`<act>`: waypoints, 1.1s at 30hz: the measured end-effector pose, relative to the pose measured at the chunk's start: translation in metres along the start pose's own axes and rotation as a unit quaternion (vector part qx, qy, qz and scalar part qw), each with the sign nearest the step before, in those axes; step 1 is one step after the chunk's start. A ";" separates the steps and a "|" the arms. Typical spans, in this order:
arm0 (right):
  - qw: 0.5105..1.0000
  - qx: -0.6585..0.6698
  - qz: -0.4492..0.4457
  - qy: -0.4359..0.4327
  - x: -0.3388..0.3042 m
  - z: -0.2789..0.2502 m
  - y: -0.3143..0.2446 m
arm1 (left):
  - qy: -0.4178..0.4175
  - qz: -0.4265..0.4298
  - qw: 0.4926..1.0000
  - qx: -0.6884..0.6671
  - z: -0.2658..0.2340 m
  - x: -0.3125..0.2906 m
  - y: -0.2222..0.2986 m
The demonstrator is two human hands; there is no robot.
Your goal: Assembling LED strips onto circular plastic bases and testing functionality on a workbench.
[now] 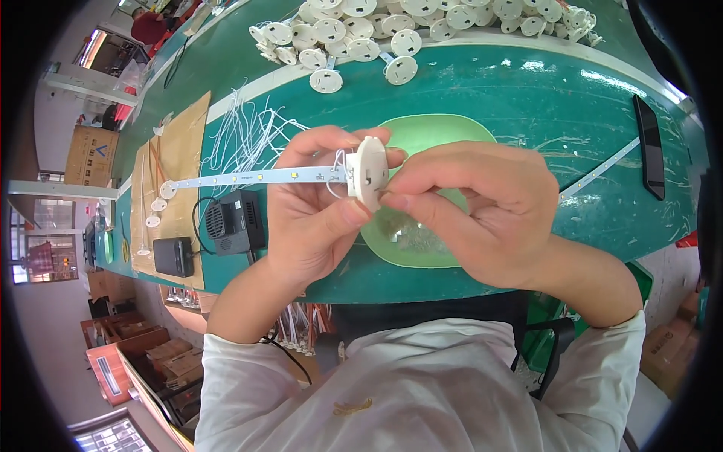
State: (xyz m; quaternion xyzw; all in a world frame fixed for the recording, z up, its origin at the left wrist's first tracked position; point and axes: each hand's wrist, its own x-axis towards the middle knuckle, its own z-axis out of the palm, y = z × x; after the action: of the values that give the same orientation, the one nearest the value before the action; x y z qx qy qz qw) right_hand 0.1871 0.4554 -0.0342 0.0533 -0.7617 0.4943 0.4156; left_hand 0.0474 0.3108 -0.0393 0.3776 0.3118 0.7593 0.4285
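My left hand (312,233) grips a round white plastic end cap (371,172) by its edge, thumb below and fingers above. The cap is turned on edge, its slotted face toward the right. From its back a narrow LED strip (248,178) runs out to the left, and thin white wires loop beside the joint. My right hand (501,207) is closed in a pinch, thumb and forefinger tips against the cap's slotted face. Whatever lies between those fingertips is too small or hidden to make out. Beneath both hands stands a light green bowl (444,126) with small shiny bits inside.
A heap of white caps (361,29) lines the far side. Loose white wires (245,135) lie at left, near a black fan-like device (235,222), a black box (173,256) and cardboard (192,128). At right are another LED strip (602,167) and a black phone (649,147).
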 end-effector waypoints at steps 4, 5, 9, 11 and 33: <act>0.996 -0.053 -0.064 -0.027 0.004 -0.007 0.004 | 0.027 -0.009 1.000 0.008 0.001 0.001 0.002; 0.996 -0.053 -0.064 -0.028 0.004 -0.009 0.003 | 0.018 -0.014 1.000 0.004 0.000 0.002 0.001; 0.988 -0.125 -0.087 -0.023 0.002 -0.008 0.003 | -0.011 -0.009 1.000 0.010 -0.003 0.004 -0.002; 0.985 -0.144 -0.094 -0.002 0.001 -0.006 0.002 | -0.006 0.018 0.998 0.062 -0.001 0.004 -0.004; 0.993 -0.116 -0.015 -0.002 0.005 0.007 -0.002 | 0.056 0.046 0.982 0.173 0.001 0.011 0.001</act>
State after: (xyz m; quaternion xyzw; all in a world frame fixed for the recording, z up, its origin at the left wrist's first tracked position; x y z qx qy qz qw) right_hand 0.1811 0.4506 -0.0305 0.0176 -0.8139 0.3961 0.4247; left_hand 0.0439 0.3198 -0.0348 0.4171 0.4439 0.7328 0.3033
